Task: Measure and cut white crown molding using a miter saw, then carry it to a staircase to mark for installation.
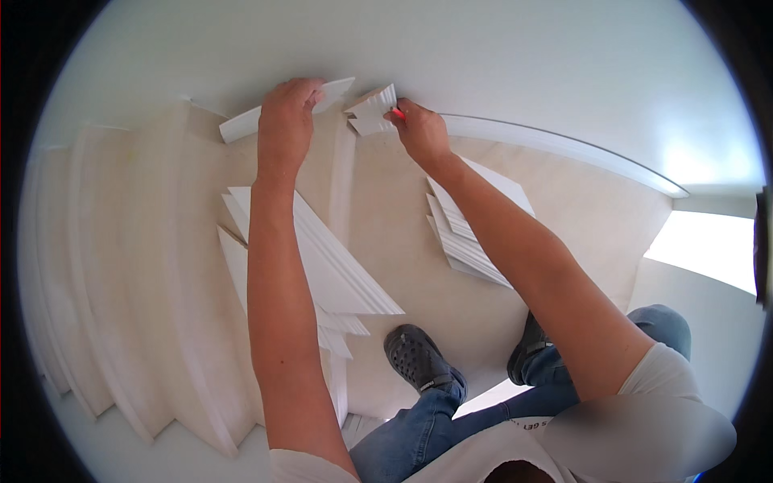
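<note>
At the wall, my left hand (286,113) is closed on a narrow white strip (241,125) standing along the step. Just right of it, a short white profiled moulding piece (369,109) with a notched end stands against the wall. My right hand (423,133) grips a small red pencil-like tool (398,114) beside that piece; whether its fingers also touch the piece is unclear. Cut white moulding pieces lie in one pile (322,270) by my left forearm and another (475,245) under my right forearm.
Pale stairs (145,266) descend at the left. White skirting (555,153) runs along the wall (499,56) behind the landing. My feet in dark clogs (415,358) are near the lower middle. A bright opening (700,245) is at the right.
</note>
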Tool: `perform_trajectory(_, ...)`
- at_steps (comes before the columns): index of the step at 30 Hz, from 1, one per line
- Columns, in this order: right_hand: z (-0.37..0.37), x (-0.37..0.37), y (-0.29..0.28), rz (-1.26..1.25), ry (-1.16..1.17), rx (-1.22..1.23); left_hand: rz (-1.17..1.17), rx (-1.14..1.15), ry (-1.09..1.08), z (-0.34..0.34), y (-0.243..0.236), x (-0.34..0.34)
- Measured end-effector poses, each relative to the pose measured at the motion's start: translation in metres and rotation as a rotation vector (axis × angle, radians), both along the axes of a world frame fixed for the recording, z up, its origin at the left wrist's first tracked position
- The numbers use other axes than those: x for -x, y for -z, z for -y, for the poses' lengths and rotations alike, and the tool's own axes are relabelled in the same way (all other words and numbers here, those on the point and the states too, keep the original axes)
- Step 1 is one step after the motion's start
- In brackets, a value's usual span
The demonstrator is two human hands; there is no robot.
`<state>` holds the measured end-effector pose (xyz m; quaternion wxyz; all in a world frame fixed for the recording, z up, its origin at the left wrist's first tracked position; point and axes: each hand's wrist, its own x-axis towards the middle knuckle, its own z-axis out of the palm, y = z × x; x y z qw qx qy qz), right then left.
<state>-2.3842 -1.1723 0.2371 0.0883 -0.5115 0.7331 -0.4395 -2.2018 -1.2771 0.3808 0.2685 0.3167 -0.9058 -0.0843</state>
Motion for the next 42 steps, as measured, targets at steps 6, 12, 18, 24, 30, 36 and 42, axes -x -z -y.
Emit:
perform_trajectory(6,-0.006,-0.012,-0.004,0.031,-0.027,-0.004,-0.031,0.012,-0.053,0.005,0.004,0.003)
perform_trajectory(12,0.002,-0.019,-0.001,-0.028,0.040,-0.039,-0.054,-0.041,-0.054,0.001,0.000,0.009)
perform_trajectory(18,0.014,-0.021,-0.016,-0.192,0.106,-0.203,-0.089,0.006,0.014,0.003,0.011,0.011)
perform_trajectory(24,0.020,-0.013,-0.014,-0.167,0.106,-0.359,-0.115,0.366,-0.021,0.005,0.035,0.023)
perform_trajectory(30,0.021,-0.015,-0.007,-0.085,0.093,-0.514,0.002,-0.033,-0.450,-0.039,0.054,0.031)
perform_trajectory(36,0.005,-0.019,0.010,-0.029,-0.005,-0.427,0.083,0.031,-0.152,-0.035,0.086,0.032)
perform_trajectory(42,-0.013,-0.015,0.041,-0.015,-0.005,-0.211,0.198,0.109,-0.126,-0.029,0.099,0.049)
